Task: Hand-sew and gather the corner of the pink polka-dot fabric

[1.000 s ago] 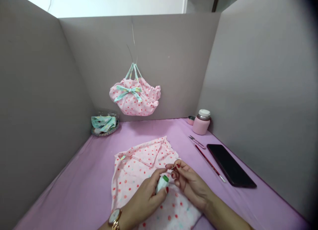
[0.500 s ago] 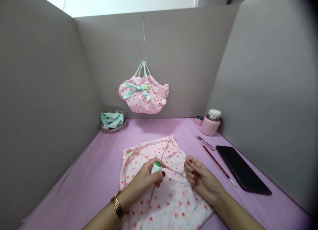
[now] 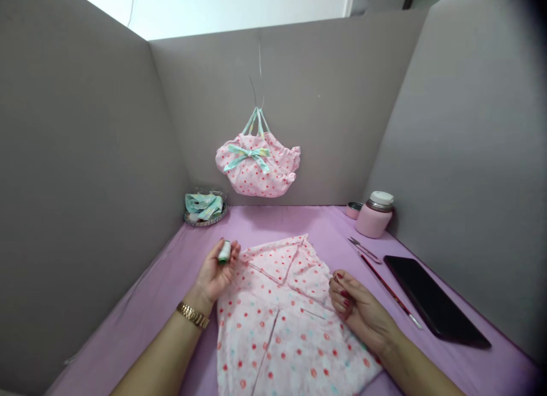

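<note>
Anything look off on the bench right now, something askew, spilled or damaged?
Nothing stands out. The polka-dot fabric lies flat on the purple cloth, the left hand holds a thread spool, and the right hand rests on the fabric's edge. The thread snips, pencil and phone lie undisturbed.

Left hand (image 3: 215,272) with spool (image 3: 224,252), now farther left.

left hand (image 3: 216,270) grips thread spool (image 3: 224,252) (upright) | right hand (image 3: 356,305) on dotted fabric (image 3: 290,327)
</note>
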A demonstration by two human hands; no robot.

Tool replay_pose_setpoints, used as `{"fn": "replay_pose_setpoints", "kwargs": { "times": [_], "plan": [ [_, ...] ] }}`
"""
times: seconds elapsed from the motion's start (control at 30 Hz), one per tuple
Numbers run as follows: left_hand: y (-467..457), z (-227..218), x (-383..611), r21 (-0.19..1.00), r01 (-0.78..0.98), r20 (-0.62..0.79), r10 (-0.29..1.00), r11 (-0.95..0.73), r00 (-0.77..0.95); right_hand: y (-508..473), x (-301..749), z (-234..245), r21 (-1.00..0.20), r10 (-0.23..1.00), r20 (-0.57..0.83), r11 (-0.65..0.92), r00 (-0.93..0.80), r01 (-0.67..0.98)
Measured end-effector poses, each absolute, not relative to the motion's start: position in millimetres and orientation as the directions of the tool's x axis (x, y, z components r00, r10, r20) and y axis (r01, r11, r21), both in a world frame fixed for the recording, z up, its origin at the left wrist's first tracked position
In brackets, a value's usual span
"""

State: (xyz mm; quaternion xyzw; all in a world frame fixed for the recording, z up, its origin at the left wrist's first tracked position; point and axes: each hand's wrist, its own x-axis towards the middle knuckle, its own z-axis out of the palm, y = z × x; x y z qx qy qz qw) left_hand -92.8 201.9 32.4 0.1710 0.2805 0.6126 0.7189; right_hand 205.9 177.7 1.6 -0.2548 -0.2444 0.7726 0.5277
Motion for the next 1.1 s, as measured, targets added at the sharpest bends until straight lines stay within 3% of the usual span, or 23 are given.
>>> {"fn": "replay_pose_setpoints", "kwargs": {
  "times": [0.13, 0.27, 0.53, 0.7, 0.87, 1.0, 1.1],
  "plan": [
    [213.8, 31.1, -131.2, 0.544, -0.839, -0.147, 0.984, -0.004, -0.099, 178.2, 205.0, 1.0, -0.65, 0.943, -0.123, -0.312, -0.31, -0.693],
    [217.5, 25.7, -160.5, 0.563, -0.821, -0.147, 0.967, -0.091, -0.209, 180.4, 208.3, 1.4, -0.646, 0.952, -0.125, -0.293, -0.281, -0.705],
    [220.6, 10.0, -156.5, 0.796, -0.602, -0.208, 0.905, -0.064, -0.371, 182.7, 220.0, 10.2, -0.639, 0.973, -0.149, -0.23, -0.176, -0.734],
    [207.4, 20.7, -107.9, 0.944, -0.313, -0.035, 0.91, -0.106, -0.412, 186.3, 235.3, 25.3, -0.622, 0.992, -0.101, -0.127, -0.081, -0.773],
    [176.0, 35.5, -49.8, 0.979, -0.022, 0.194, 0.958, -0.203, -0.212, 185.2, 241.3, 31.8, -0.666, 1.0, -0.015, -0.028, -0.025, -0.746],
    [153.1, 43.5, -11.4, 0.935, 0.219, 0.259, 0.959, -0.278, 0.115, 177.6, 224.8, 23.9, -0.765, 0.985, -0.032, -0.134, -0.171, -0.63],
    [143.5, 47.4, 9.8, 0.879, 0.363, 0.214, 0.937, -0.309, 0.277, 169.4, 210.3, 21.0, -0.796, 0.967, -0.043, -0.184, -0.25, -0.577]
  ]
}}
